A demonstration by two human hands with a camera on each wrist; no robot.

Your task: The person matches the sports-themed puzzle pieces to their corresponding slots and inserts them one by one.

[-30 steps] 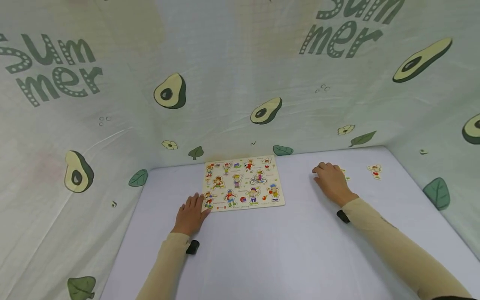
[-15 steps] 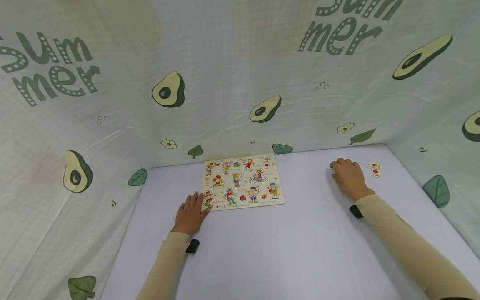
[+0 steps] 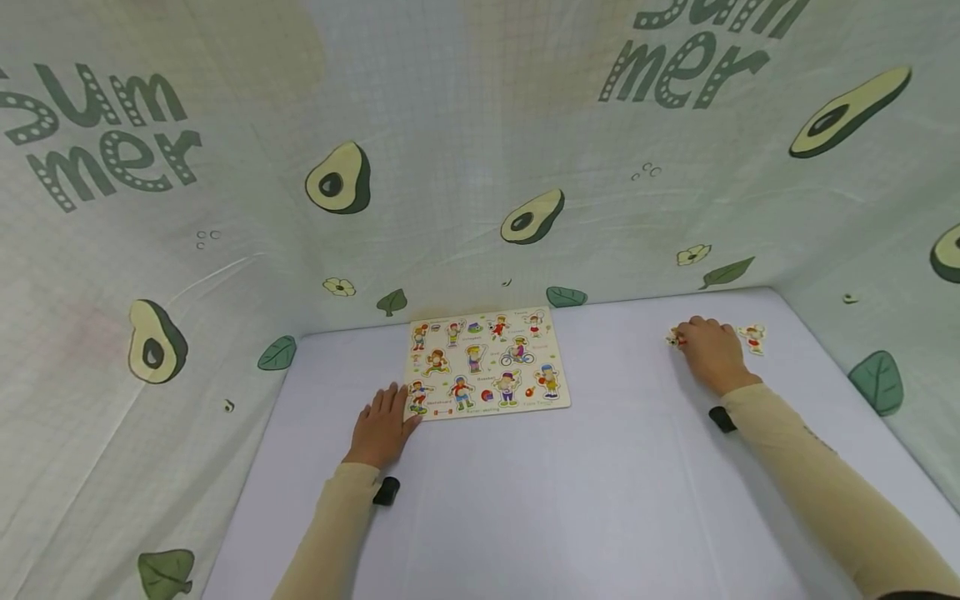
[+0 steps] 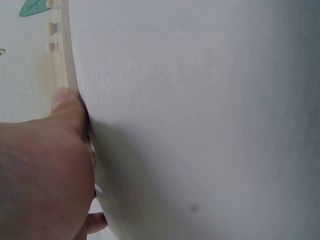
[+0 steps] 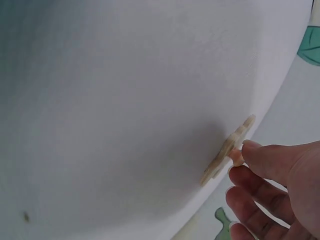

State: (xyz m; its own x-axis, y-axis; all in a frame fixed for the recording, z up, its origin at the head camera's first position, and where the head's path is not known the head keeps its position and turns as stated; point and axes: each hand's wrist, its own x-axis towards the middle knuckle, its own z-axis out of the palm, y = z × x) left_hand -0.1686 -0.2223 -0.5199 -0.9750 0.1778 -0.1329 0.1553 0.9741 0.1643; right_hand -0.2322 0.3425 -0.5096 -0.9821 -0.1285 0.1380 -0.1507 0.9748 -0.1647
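Observation:
My left hand (image 3: 379, 428) lies at the near left corner of a wooden puzzle board (image 3: 486, 407) printed with small sports figures. Its fingers are fairly straight along the board's left side, and in the left wrist view the thumb touches the board's edge (image 4: 69, 65). On the right, my right hand (image 3: 711, 354) pinches a small figure-shaped puzzle piece (image 3: 672, 337). The right wrist view shows thumb and index finger on the peg (image 5: 236, 156) of that piece, its wooden edge (image 5: 220, 159) close over the table. Another puzzle piece (image 3: 753, 338) lies just right of this hand.
A white-covered table (image 3: 540, 500) extends in front of and between the arms. Behind it hangs a pale cloth backdrop (image 3: 435, 167) with avocado prints, which also rises along the left and right sides.
My right hand has moved right to a puzzle piece and now pinches it by its peg. The left hand and the board have stayed in place.

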